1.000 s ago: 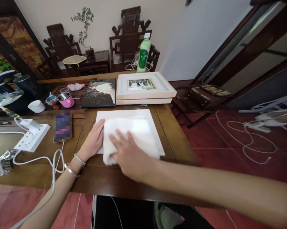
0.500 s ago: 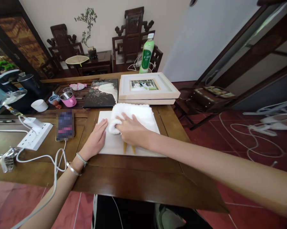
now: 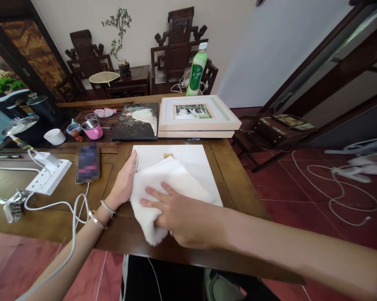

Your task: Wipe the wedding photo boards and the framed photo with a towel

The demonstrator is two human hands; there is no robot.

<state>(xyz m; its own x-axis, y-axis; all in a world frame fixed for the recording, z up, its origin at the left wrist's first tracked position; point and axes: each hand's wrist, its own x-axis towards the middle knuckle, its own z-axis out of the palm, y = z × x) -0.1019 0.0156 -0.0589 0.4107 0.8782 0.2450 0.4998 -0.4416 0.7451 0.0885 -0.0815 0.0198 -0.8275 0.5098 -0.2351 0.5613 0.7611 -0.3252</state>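
A flat white board lies near the table's front edge, with a small tan piece showing towards its far side. My right hand presses a fluffy white cloth down over the board's near part, its fingers spread on top and the thumb side tucked into a fold. One corner of the cloth hangs past the board's near edge. My left hand rests along the board's left edge, fingers straight and close together, holding nothing. The cloth hides much of the board.
Pale wooden picture frames and a dark photo panel lie behind the board. A green bottle stands beyond. On the left are a phone, a power strip with loose cables, a pink mug and a white cup.
My right hand has drawn the cloth from the board's far side towards me, uncovering the far part and covering the near tan strips. My left hand has turned more upright along the left edge.
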